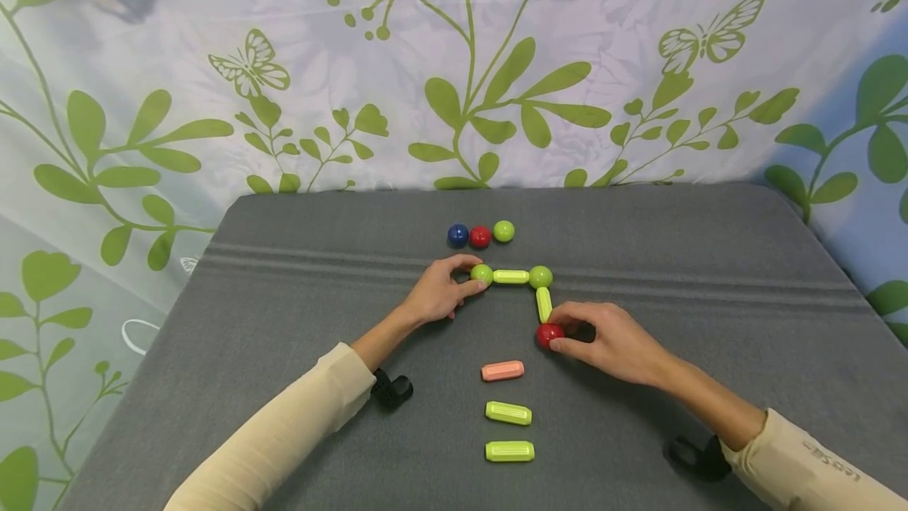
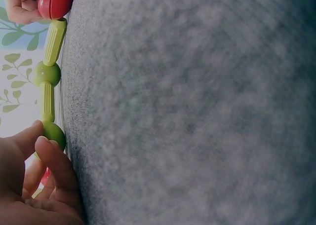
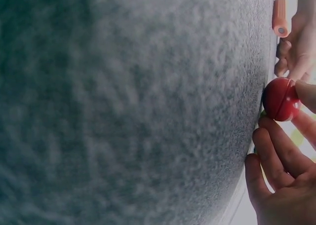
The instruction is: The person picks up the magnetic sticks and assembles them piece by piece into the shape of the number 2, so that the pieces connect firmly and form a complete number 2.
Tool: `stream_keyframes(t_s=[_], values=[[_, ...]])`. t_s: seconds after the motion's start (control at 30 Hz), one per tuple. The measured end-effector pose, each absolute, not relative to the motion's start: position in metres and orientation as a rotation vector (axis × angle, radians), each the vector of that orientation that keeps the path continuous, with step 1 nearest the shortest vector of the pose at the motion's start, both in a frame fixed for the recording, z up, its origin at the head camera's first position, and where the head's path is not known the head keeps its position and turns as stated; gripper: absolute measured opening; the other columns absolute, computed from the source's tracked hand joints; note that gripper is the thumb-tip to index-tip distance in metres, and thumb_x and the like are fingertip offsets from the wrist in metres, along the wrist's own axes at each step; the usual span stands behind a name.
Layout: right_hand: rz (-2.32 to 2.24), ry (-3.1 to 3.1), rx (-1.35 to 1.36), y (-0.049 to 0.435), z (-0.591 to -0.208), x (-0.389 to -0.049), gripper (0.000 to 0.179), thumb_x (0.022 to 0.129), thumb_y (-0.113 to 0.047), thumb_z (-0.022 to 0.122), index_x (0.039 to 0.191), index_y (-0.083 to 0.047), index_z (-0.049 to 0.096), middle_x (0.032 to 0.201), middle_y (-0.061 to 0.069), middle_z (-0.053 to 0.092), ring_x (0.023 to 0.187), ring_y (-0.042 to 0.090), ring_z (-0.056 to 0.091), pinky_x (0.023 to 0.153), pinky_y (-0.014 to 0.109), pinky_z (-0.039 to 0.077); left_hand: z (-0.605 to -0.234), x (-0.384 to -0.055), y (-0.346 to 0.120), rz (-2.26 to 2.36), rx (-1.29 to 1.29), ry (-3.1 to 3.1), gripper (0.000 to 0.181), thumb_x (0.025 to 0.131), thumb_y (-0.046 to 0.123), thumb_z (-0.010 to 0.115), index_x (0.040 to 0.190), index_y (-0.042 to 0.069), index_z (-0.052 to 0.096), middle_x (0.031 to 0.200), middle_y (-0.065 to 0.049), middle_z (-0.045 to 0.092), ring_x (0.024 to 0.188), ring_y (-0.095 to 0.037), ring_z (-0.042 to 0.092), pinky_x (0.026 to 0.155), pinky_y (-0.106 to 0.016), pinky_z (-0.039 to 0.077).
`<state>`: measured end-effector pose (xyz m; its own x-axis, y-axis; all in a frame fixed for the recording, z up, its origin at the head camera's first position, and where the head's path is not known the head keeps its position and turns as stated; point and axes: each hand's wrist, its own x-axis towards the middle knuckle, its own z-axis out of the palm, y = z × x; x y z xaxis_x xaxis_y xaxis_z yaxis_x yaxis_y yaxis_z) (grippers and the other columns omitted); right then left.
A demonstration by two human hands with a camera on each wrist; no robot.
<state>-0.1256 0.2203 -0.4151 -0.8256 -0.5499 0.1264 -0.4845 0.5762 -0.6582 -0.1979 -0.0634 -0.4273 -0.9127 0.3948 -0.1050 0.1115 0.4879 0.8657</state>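
An L-shaped chain lies on the grey cloth. From the left it runs green ball (image 1: pixel 481 274), yellow-green rod (image 1: pixel 511 277), second green ball (image 1: pixel 541 277), another yellow-green rod (image 1: pixel 544 304) and a red ball (image 1: pixel 549 336). My left hand (image 1: pixel 441 288) pinches the left green ball between thumb and fingers. With thumb and fingertips, my right hand (image 1: pixel 612 339) grips the red ball at the near end. In the left wrist view the rods (image 2: pixel 47 100) meet the balls end to end. The red ball (image 3: pixel 280 99) shows a seam around its middle in the right wrist view.
Behind the chain sit a blue ball (image 1: pixel 458 236), a red ball (image 1: pixel 480 237) and a green ball (image 1: pixel 504 231) in a row. Nearer me lie an orange-pink rod (image 1: pixel 503 371) and two yellow-green rods (image 1: pixel 508 413). A leaf-patterned curtain (image 1: pixel 319 61) hangs behind the table.
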Motion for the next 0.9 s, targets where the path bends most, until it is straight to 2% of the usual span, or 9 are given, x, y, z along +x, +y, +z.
stream_keyframes(t_s=[0.47,0.73,0.9], values=[[-1.105,2.711,-0.905,0.2172,-0.4146,-0.1278,0.015,0.093,-0.027,0.072,0.106,-0.022,0.069,0.087,-0.017,0.061,0.076,0.004,0.056,0.067,0.029,0.048,-0.4263,-0.1993,-0.0650,1.393,0.436,2.428,0.038,0.097,0.019,0.067,0.133,0.009,0.058,0.118,-0.008,0.062,0.050,-0.012,0.050,0.044,-0.028,0.046],[-1.123,2.720,-0.828,0.2172,-0.4154,-0.1263,0.019,0.095,-0.028,0.069,0.110,-0.017,0.070,0.091,-0.015,0.063,0.078,0.005,0.057,0.068,0.031,0.048,-0.4264,-0.1987,-0.0647,1.390,0.451,2.424,0.038,0.098,0.019,0.065,0.134,0.009,0.057,0.119,-0.008,0.062,0.051,-0.012,0.050,0.045,-0.028,0.046],[-1.115,2.747,-0.808,0.2135,-0.4153,-0.1276,0.021,0.095,-0.026,0.069,0.113,-0.015,0.070,0.088,-0.015,0.062,0.076,0.005,0.056,0.067,0.031,0.047,-0.4273,-0.1983,-0.0646,1.402,0.455,2.422,0.038,0.097,0.017,0.066,0.133,0.008,0.058,0.118,-0.010,0.062,0.050,-0.012,0.049,0.045,-0.029,0.046]])
